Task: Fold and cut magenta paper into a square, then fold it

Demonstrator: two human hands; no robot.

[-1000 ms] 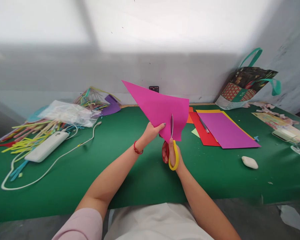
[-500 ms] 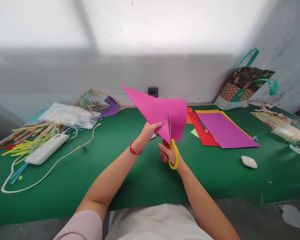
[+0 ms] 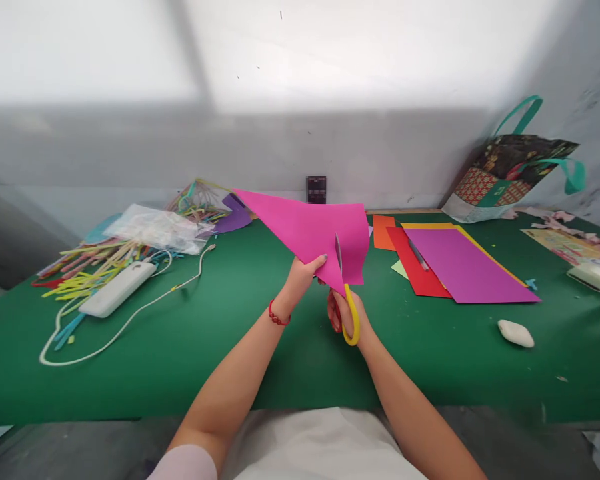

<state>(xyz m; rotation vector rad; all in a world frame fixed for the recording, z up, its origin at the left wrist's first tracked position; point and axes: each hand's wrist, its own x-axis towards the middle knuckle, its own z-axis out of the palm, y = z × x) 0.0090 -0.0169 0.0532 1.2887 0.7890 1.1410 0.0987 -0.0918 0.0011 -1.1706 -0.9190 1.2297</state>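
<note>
A bright pink sheet of paper [image 3: 305,227] is held up above the table, its left corner drawn out to a point. My left hand [image 3: 304,272] pinches its lower edge, thumb on top. In my right hand [image 3: 349,312] is a pair of scissors [image 3: 353,320] with yellow and red handles. One blade shows in front of the paper, which lies between the blades; the other blade is hidden behind it. The right part of the sheet bends away from the blade. My right fingers are wrapped through the handles and partly hidden.
On the right lie purple [image 3: 473,263], red [image 3: 414,270] and orange paper [image 3: 383,232], a pen [image 3: 419,255] and a white rounded case [image 3: 515,333]. A bag [image 3: 510,173] leans on the wall. Paper strips [image 3: 87,280], plastic wrap [image 3: 157,227] and a corded white power bank [image 3: 117,290] are left.
The view has shifted slightly left, so the table items appear further right. The pink paper's left tip sits a little lower. Both hands keep their hold on the paper and the scissors.
</note>
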